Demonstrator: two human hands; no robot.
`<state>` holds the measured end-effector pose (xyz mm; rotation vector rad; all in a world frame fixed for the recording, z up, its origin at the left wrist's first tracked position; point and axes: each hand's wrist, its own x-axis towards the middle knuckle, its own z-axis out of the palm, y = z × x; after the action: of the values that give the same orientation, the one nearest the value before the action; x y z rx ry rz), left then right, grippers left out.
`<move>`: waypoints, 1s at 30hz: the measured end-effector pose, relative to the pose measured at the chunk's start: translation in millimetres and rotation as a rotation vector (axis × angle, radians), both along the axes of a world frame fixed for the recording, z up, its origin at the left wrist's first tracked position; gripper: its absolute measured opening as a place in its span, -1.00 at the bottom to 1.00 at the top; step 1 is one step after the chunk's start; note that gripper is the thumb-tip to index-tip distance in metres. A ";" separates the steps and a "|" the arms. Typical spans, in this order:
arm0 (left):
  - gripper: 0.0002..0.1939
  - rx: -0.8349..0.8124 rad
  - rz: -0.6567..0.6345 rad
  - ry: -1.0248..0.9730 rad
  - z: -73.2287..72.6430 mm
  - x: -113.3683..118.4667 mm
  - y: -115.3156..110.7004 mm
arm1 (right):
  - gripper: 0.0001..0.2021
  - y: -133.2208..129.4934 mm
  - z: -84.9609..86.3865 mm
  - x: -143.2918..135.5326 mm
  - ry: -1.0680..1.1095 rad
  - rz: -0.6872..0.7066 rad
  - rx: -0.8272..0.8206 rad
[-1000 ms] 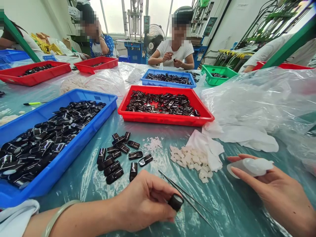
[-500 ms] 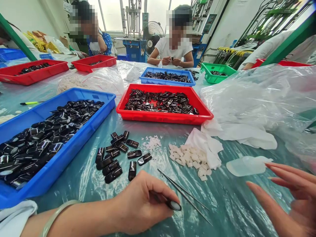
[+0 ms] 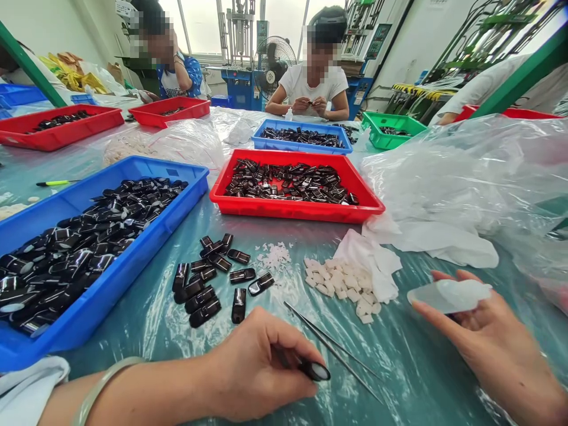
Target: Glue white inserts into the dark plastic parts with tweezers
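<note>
Between the thumb and fingers of my left hand [image 3: 261, 367] is a small black glossy part [image 3: 316, 371], its pale oval end facing outward. My right hand [image 3: 497, 343] grips a translucent squeeze bottle [image 3: 452, 294], thumb on the near side and fingers behind it. Metal tweezers [image 3: 332, 349] lie on the plastic-covered table just right of my left hand. Several more black parts [image 3: 204, 305] lie loose beyond that hand. A heap of cream-coloured chips [image 3: 339, 281] sits beside a white cloth [image 3: 377, 272], and small white scraps [image 3: 274, 256] lie to its left.
A large blue tray [image 3: 146, 248] of black parts stands at left, a red tray [image 3: 297, 210] of them ahead. Crumpled clear plastic [image 3: 465, 171] covers the right side. Farther back are more trays, including a green one [image 3: 390, 139], and two people seated across the table.
My right hand has moved left onto the squeeze bottle and closed around it; the bottle is slightly raised. My left hand still holds the black part, almost unmoved.
</note>
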<state>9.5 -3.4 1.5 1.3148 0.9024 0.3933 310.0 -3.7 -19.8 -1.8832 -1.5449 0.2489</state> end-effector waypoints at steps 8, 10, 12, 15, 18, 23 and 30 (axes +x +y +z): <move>-0.70 -0.180 -0.057 -0.128 -0.7 -2.6 0.7 | -0.73 -10.0 15.2 -26.2 -0.224 0.191 0.070; -0.71 -0.214 -0.074 -0.167 -0.1 -3.3 0.5 | -0.75 -15.2 19.2 -39.1 -0.336 0.376 0.233; -0.72 -0.242 -0.092 -0.200 1.5 -3.8 0.5 | -0.68 -18.7 24.2 -51.5 -0.438 0.504 0.325; -0.75 -0.276 -0.130 -0.200 4.9 -4.2 0.7 | -0.59 -21.1 31.3 -65.2 -0.571 0.610 0.354; -0.75 -0.325 -0.147 -0.177 7.2 -4.5 1.4 | -0.56 -23.2 36.0 -73.5 -0.625 0.649 0.381; -0.80 -0.376 -0.166 -0.171 7.3 -5.1 2.1 | -0.64 -29.6 39.4 -82.9 -0.547 0.636 0.416; -0.84 -0.392 -0.185 -0.166 7.5 -6.4 0.3 | -0.71 -37.2 40.3 -92.0 -0.638 0.571 0.442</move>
<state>3.1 -3.0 8.9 0.9781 0.6708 0.1658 218.0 -40.9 20.4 -1.1874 -2.3163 -0.4644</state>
